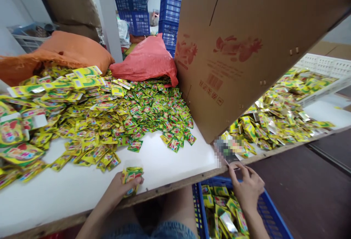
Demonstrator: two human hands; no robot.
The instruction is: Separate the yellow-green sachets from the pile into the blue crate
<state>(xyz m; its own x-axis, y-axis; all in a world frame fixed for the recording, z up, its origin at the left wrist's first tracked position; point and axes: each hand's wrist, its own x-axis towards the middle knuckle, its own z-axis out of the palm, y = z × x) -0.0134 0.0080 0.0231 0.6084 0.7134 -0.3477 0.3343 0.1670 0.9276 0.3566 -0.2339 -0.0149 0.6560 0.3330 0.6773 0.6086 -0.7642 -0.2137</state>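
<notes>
White table (pixel 175 162) near edge: left hand (pixel 120 189) grasps a sachet stack (pixel 131 177); right hand (pixel 246 188), fingers loose, touches a blurred item (pixel 226 153).

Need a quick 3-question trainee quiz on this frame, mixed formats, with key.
1. True or false: the left hand grips a small stack of sachets at the table edge.
2. What do the right hand fingertips touch? A) the cardboard box B) a blurred flat item at the table edge C) the red bag
3. Fill in: below the table edge, under the right hand, stands a ____ crate holding sachets.

Key: 1 true; 2 B; 3 blue
</notes>
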